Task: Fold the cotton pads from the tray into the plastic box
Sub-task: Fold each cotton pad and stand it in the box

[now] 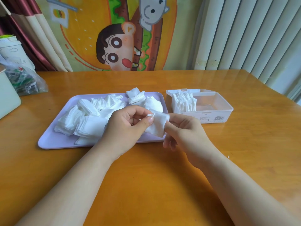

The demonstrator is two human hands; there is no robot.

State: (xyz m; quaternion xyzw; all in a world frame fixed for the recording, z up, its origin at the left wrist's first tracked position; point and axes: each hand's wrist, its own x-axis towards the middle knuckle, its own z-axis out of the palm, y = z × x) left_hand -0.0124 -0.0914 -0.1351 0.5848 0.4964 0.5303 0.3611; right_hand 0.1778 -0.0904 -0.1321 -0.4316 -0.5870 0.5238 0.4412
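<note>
Cotton pad [157,126] (soft square) held, bent.

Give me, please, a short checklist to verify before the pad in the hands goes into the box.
1. Square white cotton pad pinched by left hand and right hand: ok.
2. Pad fully folded: cannot tell.
3. Clear plastic box open: ok.
4. Free room right of the folded white pads in box: ok.
5. Path from hands to box free: ok.
6. Lilac plastic tray holds loose pads: ok.
</note>
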